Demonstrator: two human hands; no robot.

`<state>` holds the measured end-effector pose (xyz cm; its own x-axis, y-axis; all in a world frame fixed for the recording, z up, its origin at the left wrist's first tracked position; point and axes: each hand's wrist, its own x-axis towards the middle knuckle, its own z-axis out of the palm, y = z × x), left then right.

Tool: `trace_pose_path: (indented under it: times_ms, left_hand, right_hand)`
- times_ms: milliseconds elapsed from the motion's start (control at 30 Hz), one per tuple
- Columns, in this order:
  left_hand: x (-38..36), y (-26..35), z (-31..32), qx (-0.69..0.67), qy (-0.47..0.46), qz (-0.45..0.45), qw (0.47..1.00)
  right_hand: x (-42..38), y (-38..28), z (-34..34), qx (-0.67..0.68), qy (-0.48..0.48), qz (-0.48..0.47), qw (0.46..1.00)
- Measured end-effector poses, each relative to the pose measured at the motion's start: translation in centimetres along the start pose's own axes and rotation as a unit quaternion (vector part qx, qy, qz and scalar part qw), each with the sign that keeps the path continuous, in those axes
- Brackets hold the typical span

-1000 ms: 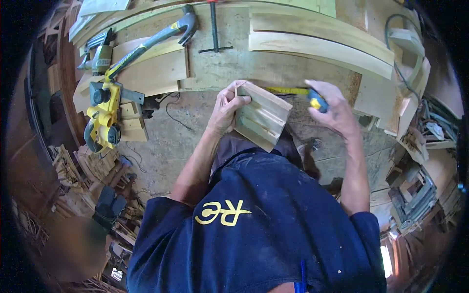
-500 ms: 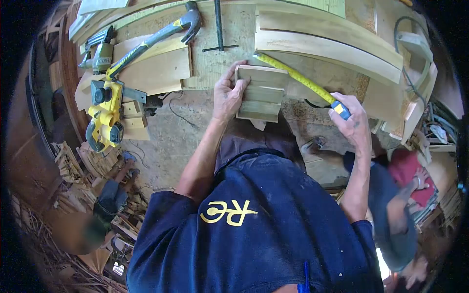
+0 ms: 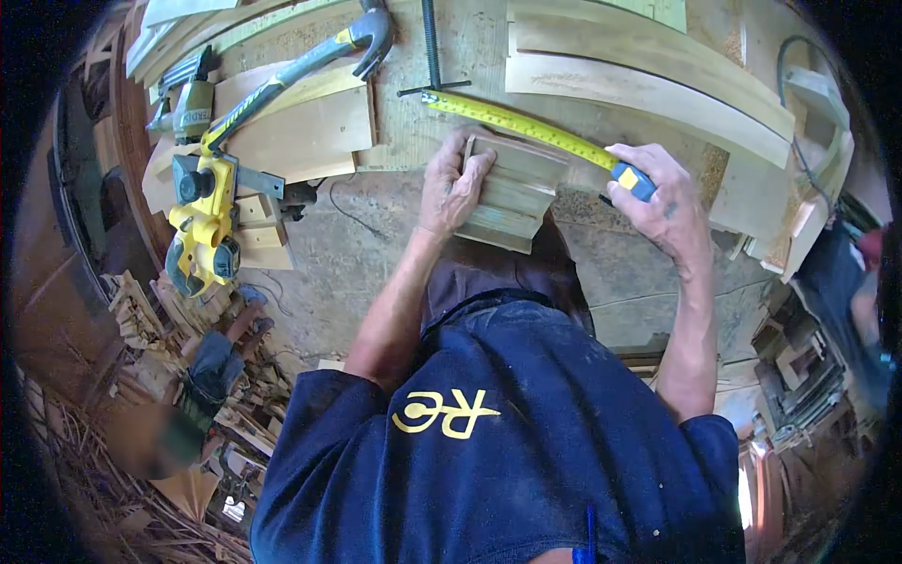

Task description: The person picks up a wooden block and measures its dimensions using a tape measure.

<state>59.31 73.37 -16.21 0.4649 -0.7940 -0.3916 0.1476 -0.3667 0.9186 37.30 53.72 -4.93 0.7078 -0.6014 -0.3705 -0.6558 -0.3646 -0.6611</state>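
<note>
My left hand [image 3: 453, 183] is closed round the left edge of a small grooved wooden piece [image 3: 512, 202], which is tilted in front of my lap. In my right hand [image 3: 662, 202] is a tape measure [image 3: 632, 180] with a blue and yellow case. Its yellow blade [image 3: 526, 125] runs out to the left above the wooden piece, apart from it, and its tip lies near the crossbar of a threaded clamp screw [image 3: 431, 56]. My right fingers wrap round the case.
A hammer [image 3: 301, 75] and a yellow power planer [image 3: 202, 216] lie at the bench's left. Another tool [image 3: 193, 108] sits behind them. Long curved boards [image 3: 639, 94] rest at the back right. At the far right, another person [image 3: 846, 291] is partly visible. Wood scraps [image 3: 141, 320] pile up at lower left.
The tape measure has shifted left, its blade tip now by the clamp screw. The wooden piece has tilted and moved slightly right. The other person has moved toward the right edge.
</note>
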Motion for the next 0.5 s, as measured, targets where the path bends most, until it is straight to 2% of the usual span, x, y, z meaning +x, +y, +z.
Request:
trace_pose_path:
  times_ms: [133,200,333,367,433,467,500]
  left_hand:
    - [-0.3,1.7,0.6,0.079,0.022,0.006,0.997]
    - [0.0,1.0,1.6,-0.118,0.069,0.055,0.989]
    - [0.0,-0.2,0.7,-0.067,0.003,0.036,0.997]
    - [0.0,-0.6,0.6,-0.067,0.003,0.035,0.997]
    - [0.1,-0.3,0.6,0.035,0.022,0.048,0.998]
    - [0.0,-0.2,0.8,0.034,0.021,0.048,0.998]
    - [0.0,0.8,1.2,-0.021,0.05,0.049,0.997]
  right_hand:
    - [0.6,-0.7,0.9,-0.006,-0.016,-0.007,1.0]
    - [0.6,-0.5,1.4,0.001,-0.014,-0.014,1.0]
    - [0.3,-0.1,1.7,0.009,-0.008,-0.013,1.0]
    - [0.1,0.0,1.7,0.009,-0.009,-0.013,1.0]
    - [-0.1,0.0,1.6,0.027,-0.007,0.007,1.0]
    - [-0.1,-0.1,1.5,0.026,-0.006,0.008,1.0]
    - [-0.1,-0.2,1.5,0.023,0.001,0.003,1.0]
